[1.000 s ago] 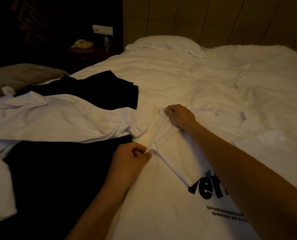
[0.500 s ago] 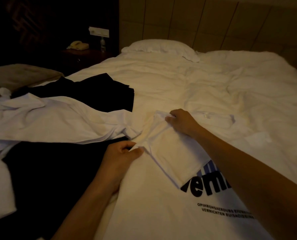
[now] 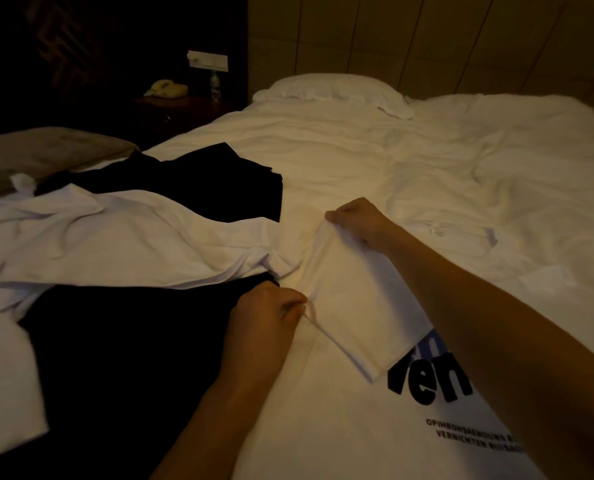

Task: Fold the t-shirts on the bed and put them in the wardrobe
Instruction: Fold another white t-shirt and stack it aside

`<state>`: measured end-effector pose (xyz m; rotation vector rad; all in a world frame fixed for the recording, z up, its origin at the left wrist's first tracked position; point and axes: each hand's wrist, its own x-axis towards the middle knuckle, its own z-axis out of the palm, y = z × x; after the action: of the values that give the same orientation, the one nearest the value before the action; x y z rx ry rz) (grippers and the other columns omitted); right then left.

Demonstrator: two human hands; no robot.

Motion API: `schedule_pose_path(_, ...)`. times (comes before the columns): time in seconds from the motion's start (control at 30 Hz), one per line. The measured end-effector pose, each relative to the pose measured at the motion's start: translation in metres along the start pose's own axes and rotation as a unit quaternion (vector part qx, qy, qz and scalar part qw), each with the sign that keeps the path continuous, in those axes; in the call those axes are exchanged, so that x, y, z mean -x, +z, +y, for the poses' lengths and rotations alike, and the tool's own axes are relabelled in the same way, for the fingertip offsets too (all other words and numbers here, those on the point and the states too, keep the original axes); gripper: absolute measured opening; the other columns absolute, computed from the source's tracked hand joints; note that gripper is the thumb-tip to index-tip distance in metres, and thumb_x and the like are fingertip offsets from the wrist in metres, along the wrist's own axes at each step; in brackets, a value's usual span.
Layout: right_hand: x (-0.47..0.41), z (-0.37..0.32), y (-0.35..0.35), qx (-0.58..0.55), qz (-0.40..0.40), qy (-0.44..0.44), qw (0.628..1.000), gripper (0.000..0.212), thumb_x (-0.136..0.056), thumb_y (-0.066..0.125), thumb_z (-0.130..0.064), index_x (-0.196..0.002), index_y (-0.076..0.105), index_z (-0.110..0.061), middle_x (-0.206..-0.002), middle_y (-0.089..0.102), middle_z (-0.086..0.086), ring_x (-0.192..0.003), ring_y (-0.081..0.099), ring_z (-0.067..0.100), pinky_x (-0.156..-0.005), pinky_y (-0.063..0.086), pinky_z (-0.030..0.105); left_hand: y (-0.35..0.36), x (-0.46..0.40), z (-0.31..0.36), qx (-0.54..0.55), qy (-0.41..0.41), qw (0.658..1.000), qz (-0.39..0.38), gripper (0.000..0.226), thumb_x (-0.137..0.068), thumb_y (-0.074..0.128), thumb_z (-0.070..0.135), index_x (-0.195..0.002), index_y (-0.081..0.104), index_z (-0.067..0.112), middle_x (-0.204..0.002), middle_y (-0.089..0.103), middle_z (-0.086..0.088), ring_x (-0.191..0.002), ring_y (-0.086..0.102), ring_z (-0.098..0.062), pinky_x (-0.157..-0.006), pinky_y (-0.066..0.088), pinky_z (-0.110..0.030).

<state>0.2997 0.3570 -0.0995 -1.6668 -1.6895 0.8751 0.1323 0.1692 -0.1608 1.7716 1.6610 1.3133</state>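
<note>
Both hands pinched the sleeve (image 3: 354,299) of the printed white t-shirt (image 3: 323,427), right hand (image 3: 356,221) at its far corner, left hand (image 3: 266,317) nearer, having flattened it inward since a second before, so folding had barely begun

white t-shirt (image 3: 323,427): big "ver", small print "vernichten", rest unclear.
</note>
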Motion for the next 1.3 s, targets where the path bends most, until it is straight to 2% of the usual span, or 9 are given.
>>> schedule_pose_path(0.13,-0.005,0.002,0.014,-0.022,0.019,-0.035,0.999,0.026,-0.094,0.065,-0.018,-0.071,0.061,-0.006,-0.039,0.044,-0.002,-0.030,0.037,0.003,-0.037,0.029,0.016,-0.001,0.002,0.005,-0.045,0.000,0.998,0.040,0.009,-0.085,0.068,0.008,-0.087,0.073,0.014,-0.094,0.064,-0.007,-0.087,0.063,-0.027,-0.080,0.053,-0.043)
schedule_pose_path(0.27,-0.004,0.012,0.019,-0.011,-0.010,-0.065,0.998,0.035,-0.098,0.057,-0.025,-0.069,0.059,-0.006,-0.061,0.051,0.013,-0.058,0.049,0.020,-0.063,0.039,0.031,-0.001,0.003,0.008,-0.100,-0.001,0.994,0.035,0.026,-0.087,0.056,0.036,-0.091,0.073,0.017,-0.105,0.061,0.000,-0.097,0.060,-0.021,-0.081,0.051,-0.036)
schedule_pose_path(0.43,0.018,0.017,0.005,0.189,0.095,-0.088,0.974,0.035,-0.098,0.052,-0.037,-0.116,0.069,-0.013,-0.116,0.069,0.006,-0.108,0.061,0.023,-0.088,0.043,0.030,-0.001,0.002,0.015,-0.124,0.136,0.982,-0.048,0.056,-0.088,0.037,0.058,-0.115,0.072,0.023,-0.133,0.060,0.004,-0.129,0.044,-0.014,-0.107,0.029,-0.024)
schedule_pose_path(0.57,0.055,0.035,-0.005,0.341,0.098,-0.065,0.933,0.044,-0.097,0.048,-0.049,-0.118,0.065,-0.016,-0.115,0.068,0.009,-0.108,0.061,0.029,-0.092,0.048,0.037,0.001,0.007,0.015,-0.166,0.167,0.956,-0.173,0.071,-0.085,0.027,0.066,-0.126,0.067,0.024,-0.135,0.060,0.006,-0.131,0.046,-0.011,-0.105,0.018,-0.015)
schedule_pose_path(0.7,0.076,0.047,-0.013,0.387,0.077,-0.066,0.916,0.034,-0.098,0.048,-0.042,-0.113,0.064,-0.016,-0.112,0.067,0.010,-0.101,0.062,0.031,-0.082,0.047,0.035,-0.001,0.008,0.017,-0.211,0.179,0.948,-0.159,0.062,-0.088,0.031,0.063,-0.116,0.071,0.023,-0.116,0.070,0.006,-0.106,0.062,-0.016,-0.095,0.044,-0.033)
schedule_pose_path(0.83,0.081,0.047,-0.019,0.442,0.115,-0.110,0.883,0.029,-0.102,0.042,-0.036,-0.113,0.061,-0.018,-0.106,0.068,0.011,-0.094,0.064,0.032,-0.072,0.044,0.035,-0.003,0.009,0.018,-0.224,0.173,0.944,-0.170,0.069,-0.087,0.025,0.069,-0.121,0.068,0.027,-0.118,0.068,0.010,-0.108,0.057,-0.014,-0.096,0.037,-0.032)
schedule_pose_path(0.97,0.093,0.045,-0.020,0.446,0.147,-0.126,0.874,0.040,-0.102,0.041,-0.038,-0.131,0.055,-0.015,-0.123,0.060,0.012,-0.111,0.054,0.033,-0.086,0.043,0.039,0.000,0.009,0.016,-0.210,0.194,0.944,-0.163,0.078,-0.086,0.020,0.077,-0.130,0.063,0.029,-0.138,0.058,0.006,-0.131,0.045,-0.013,-0.105,0.022,-0.023)
schedule_pose_path(1.1,0.125,0.050,-0.021,0.424,0.075,-0.143,0.891,0.044,-0.103,0.040,-0.039,-0.138,0.052,-0.015,-0.137,0.054,0.010,-0.122,0.049,0.030,-0.098,0.038,0.037,-0.001,0.011,0.020,-0.181,0.241,0.919,-0.254,0.088,-0.083,0.005,0.081,-0.143,0.048,0.033,-0.153,0.040,0.013,-0.143,0.024,-0.001,-0.112,-0.001,-0.010)
schedule_pose_path(1.3,0.144,0.071,-0.023,0.421,-0.016,-0.122,0.899,0.071,-0.094,0.016,-0.051,-0.151,0.035,-0.014,-0.157,0.034,0.009,-0.145,0.027,0.025,-0.118,0.016,0.034,-0.004,0.015,0.029,-0.231,0.222,0.875,-0.363,0.078,-0.077,0.015,0.081,-0.146,0.032,0.049,-0.158,0.018,0.025,-0.145,0.010,0.005,-0.114,0.004,-0.016)
